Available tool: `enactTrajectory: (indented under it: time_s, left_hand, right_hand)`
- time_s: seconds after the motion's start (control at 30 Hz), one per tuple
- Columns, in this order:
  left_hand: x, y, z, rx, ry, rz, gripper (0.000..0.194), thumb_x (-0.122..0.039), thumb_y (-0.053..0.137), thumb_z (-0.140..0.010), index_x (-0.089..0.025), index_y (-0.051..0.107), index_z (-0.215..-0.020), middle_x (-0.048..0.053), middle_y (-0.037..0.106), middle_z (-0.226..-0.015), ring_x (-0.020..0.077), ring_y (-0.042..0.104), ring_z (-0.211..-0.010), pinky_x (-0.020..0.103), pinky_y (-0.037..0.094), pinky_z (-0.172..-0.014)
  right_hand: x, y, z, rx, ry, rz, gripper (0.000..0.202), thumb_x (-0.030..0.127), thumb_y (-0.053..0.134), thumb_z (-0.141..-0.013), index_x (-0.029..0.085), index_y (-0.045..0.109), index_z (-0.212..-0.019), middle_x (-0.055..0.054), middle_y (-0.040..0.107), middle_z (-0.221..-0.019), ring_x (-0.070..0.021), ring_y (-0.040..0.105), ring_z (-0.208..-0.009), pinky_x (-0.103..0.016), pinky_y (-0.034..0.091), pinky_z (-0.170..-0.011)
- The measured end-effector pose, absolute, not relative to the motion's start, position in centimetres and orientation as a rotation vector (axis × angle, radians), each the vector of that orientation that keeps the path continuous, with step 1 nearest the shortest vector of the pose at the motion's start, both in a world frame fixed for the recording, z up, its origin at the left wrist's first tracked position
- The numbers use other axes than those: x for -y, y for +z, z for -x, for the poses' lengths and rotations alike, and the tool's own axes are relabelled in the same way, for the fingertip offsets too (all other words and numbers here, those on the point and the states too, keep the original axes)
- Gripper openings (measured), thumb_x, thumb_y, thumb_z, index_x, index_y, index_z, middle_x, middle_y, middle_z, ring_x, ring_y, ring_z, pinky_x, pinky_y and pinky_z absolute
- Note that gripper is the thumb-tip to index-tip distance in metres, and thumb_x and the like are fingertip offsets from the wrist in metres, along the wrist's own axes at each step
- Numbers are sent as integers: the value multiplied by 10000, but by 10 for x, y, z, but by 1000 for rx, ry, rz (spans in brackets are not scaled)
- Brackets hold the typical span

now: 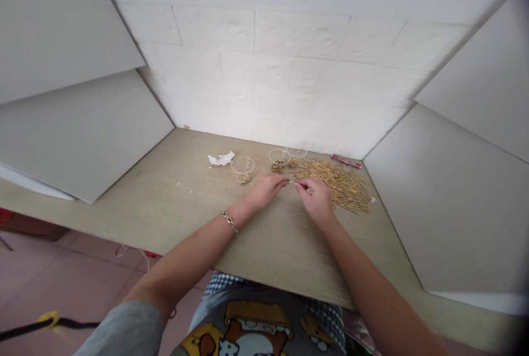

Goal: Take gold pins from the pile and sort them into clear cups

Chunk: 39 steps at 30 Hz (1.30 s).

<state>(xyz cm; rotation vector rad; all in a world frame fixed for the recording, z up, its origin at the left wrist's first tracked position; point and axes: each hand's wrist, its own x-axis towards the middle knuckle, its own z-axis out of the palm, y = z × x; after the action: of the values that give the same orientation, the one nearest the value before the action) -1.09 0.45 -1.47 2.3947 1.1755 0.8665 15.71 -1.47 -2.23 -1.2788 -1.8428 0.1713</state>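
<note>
My left hand (265, 190) and my right hand (317, 200) meet over the table, fingers pinched. Between their fingertips runs a small, thin, pale stick (291, 182), one end in each hand; its exact kind is too small to make out. Just beyond and beside my right hand spreads a loose pile of thin golden-brown sticks (349, 188). Past my left hand stand clear round cups (243, 165), with small golden pieces gathered in or at them. A silver chain bracelet (230, 222) circles my left wrist.
Crumpled white tissue (221, 158) lies at the back left of the wooden table (185, 201). A red tube-like packet (346, 161) rests behind the pile. Grey panels (95, 130) flank both sides, and a white brick-patterned wall (268, 80) closes off the back.
</note>
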Motion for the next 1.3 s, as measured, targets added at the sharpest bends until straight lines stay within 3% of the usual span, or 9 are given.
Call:
enactTrajectory:
  time_s: [0.3, 0.5, 0.73, 0.9, 1.3]
  left_hand:
    - [-3, -13, 10, -1180, 819, -2399, 266, -259, 426, -877, -149, 648, -975, 69, 684, -944, 149, 615, -858, 251, 455, -799]
    - [-2, -6, 10, -1208, 798, -2231, 252, -272, 451, -859, -171, 650, -975, 45, 679, -970, 142, 605, -843, 238, 443, -778]
    - [-5, -8, 10, -1191, 753, -2042, 269, -335, 453, -831, -152, 649, -816, 8, 626, -701, 114, 539, -648, 219, 403, -612]
    - [-7, -11, 8, -1127, 801, -1807, 244, -329, 464, -804, -133, 609, -785, 5, 595, -689, 102, 526, -634, 211, 403, -596]
    - [-7, -10, 8, -1162, 769, -1825, 226, -286, 467, -793, -131, 628, -767, 8, 604, -676, 106, 531, -643, 217, 415, -610]
  right_hand:
    - [13, -26, -153, 1853, 207, 1275, 177, 273, 489, -785, 190, 634, -727, -43, 646, -703, -156, 560, -635, -303, 422, -667]
    - [13, -25, -150, 1720, 463, 1357, 201, 311, 483, -750, 168, 623, -729, -64, 655, -731, -167, 570, -649, -287, 430, -596]
    - [15, -21, -149, 1621, 601, 1375, 228, 345, 509, -717, 159, 636, -752, -72, 658, -752, -173, 570, -670, -292, 434, -610]
    - [14, -18, -152, 1425, 797, 1420, 260, 361, 576, -670, 143, 660, -786, -69, 674, -747, -176, 581, -664, -308, 446, -648]
    - [16, -20, -152, 1622, 471, 1440, 212, 319, 538, -713, 173, 687, -753, -54, 681, -734, -160, 574, -631, -298, 445, -651]
